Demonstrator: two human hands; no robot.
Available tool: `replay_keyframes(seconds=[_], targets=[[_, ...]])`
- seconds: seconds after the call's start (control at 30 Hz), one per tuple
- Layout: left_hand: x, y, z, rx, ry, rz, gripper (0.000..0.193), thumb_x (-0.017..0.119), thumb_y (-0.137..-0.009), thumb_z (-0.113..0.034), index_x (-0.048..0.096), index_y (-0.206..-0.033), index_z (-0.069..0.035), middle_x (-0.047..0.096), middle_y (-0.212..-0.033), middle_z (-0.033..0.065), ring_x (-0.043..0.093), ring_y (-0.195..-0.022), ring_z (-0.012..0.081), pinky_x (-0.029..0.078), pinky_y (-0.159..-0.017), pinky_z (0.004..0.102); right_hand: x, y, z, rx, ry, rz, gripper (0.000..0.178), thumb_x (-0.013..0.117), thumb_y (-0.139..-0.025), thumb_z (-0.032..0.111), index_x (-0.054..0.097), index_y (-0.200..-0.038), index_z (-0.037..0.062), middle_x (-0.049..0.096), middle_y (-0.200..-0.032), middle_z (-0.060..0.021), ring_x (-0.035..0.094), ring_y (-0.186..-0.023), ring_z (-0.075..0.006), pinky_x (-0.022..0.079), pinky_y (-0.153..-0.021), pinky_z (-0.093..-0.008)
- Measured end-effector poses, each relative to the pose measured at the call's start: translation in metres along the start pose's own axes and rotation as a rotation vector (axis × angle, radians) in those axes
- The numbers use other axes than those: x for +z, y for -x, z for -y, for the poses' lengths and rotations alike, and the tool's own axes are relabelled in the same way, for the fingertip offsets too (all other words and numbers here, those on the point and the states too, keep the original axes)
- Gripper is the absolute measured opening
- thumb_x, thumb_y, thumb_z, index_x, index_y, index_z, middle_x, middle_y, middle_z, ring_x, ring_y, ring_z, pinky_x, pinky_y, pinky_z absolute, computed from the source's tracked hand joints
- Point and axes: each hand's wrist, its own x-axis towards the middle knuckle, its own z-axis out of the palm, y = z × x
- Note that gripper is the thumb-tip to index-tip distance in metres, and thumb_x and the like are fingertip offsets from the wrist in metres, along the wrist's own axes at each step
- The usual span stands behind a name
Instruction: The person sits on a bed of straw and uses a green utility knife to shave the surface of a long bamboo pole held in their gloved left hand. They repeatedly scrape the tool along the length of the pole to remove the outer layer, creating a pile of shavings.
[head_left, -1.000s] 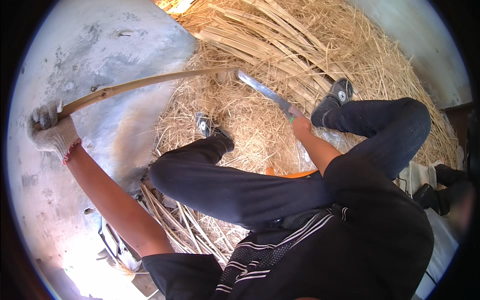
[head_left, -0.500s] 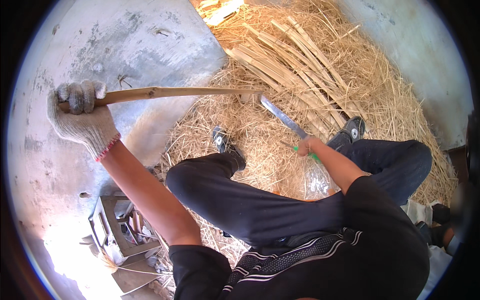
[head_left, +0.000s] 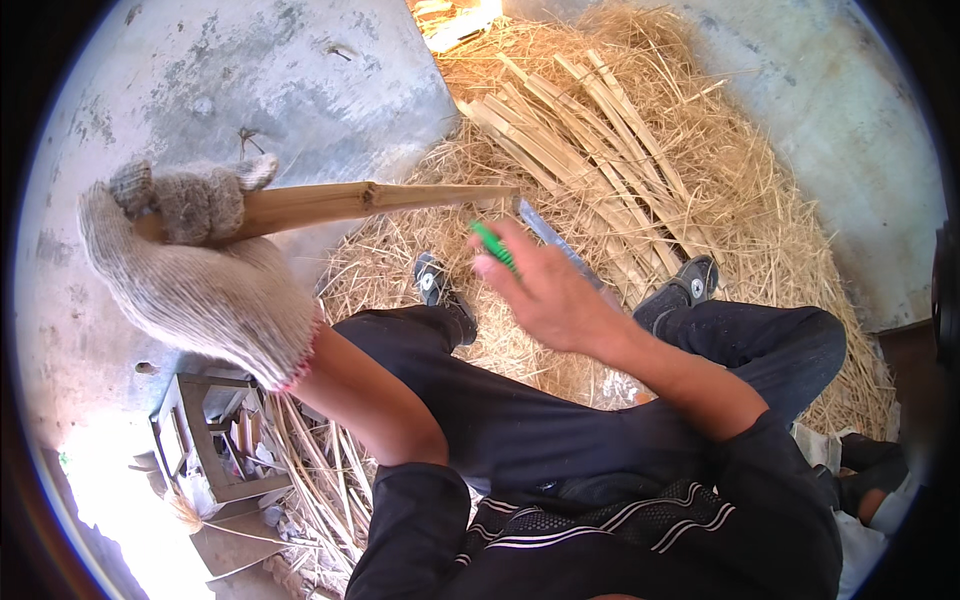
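My left hand [head_left: 200,240], in a grey-white knit glove, is closed round the near end of a bamboo strip [head_left: 310,205]. The strip reaches rightward, its far end at the tip of a long metal blade [head_left: 552,237]; whether they touch I cannot tell. My bare right hand [head_left: 545,290] is closed on a tool with a green handle [head_left: 492,246]; the tool's working end is hidden. It hangs in front of the blade and covers part of it. What holds the blade's lower end does not show.
Split bamboo strips [head_left: 590,150] lie on a heap of pale shavings [head_left: 750,180] ahead. A worn wall panel [head_left: 270,80] stands at the left. A wooden stool frame [head_left: 180,425] with scraps sits at lower left. My shoes [head_left: 690,285] rest among shavings. Part of another person [head_left: 870,480] shows at lower right.
My right hand has risen and moved left with the green-handled tool. My left hand looks larger and nearer, with the bamboo strip still in it. The blade stays in nearly the same place.
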Motion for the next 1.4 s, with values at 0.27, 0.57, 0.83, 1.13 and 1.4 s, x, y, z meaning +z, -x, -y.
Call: replay_keyframes(seconds=[0.27,0.57,0.83,1.13,1.4], targets=[[-0.006,0.023,-0.013,-0.049,0.035,0.061,0.026,0.051,-0.095,-0.025,0.045,-0.077,-0.008,0.034,-0.056,-0.0023,0.027,-0.046,0.0092,0.032,-0.044,0.0281,0.041,-0.008,0.005,-0.086,0.188,-0.121,0.023,0.044,-0.101,0.023,0.044,-0.105,0.0001,0.054,-0.054,-0.0249,0.058,-0.054,-0.047,0.045,-0.05,-0.0535],[-0.006,0.025,-0.012,0.029,-0.073,-0.157,0.028,0.05,-0.096,-0.028,0.046,-0.078,-0.008,0.032,-0.056,-0.0031,0.028,-0.047,0.0089,0.031,-0.044,0.0283,0.042,-0.014,0.037,-0.068,-0.004,-0.15,0.024,0.045,-0.1,0.022,0.046,-0.105,-0.0014,0.053,-0.055,-0.0246,0.055,-0.052,-0.0459,0.04,-0.049,-0.0537],[-0.017,0.02,-0.008,0.017,-0.01,-0.065,0.026,0.048,-0.097,-0.024,0.046,-0.077,-0.008,0.03,-0.056,-0.0035,0.026,-0.047,0.0078,0.028,-0.043,0.0275,0.052,-0.017,0.02,-0.007,0.186,-0.112,0.026,0.044,-0.099,0.024,0.049,-0.101,-0.0023,0.055,-0.057,-0.0282,0.06,-0.061,-0.048,0.049,-0.06,-0.0547],[-0.028,0.021,-0.011,-0.025,0.063,0.128,0.036,0.048,-0.097,-0.032,0.042,-0.066,-0.015,0.027,-0.049,-0.0057,0.019,-0.041,0.0058,0.021,-0.037,0.0248,0.033,-0.014,-0.019,0.169,0.124,-0.025,0.034,0.041,-0.1,0.026,0.05,-0.117,-0.0029,0.06,-0.069,-0.0292,0.06,-0.068,-0.0493,0.047,-0.065,-0.0549],[-0.02,0.023,-0.016,-0.132,0.115,0.183,0.038,0.05,-0.094,-0.034,0.045,-0.062,-0.015,0.026,-0.045,-0.0051,0.019,-0.038,0.0064,0.021,-0.036,0.0255,0.024,-0.024,-0.003,0.166,0.128,-0.038,0.034,0.043,-0.1,0.027,0.051,-0.113,-0.0032,0.058,-0.063,-0.0306,0.06,-0.065,-0.0496,0.05,-0.065,-0.0549]])
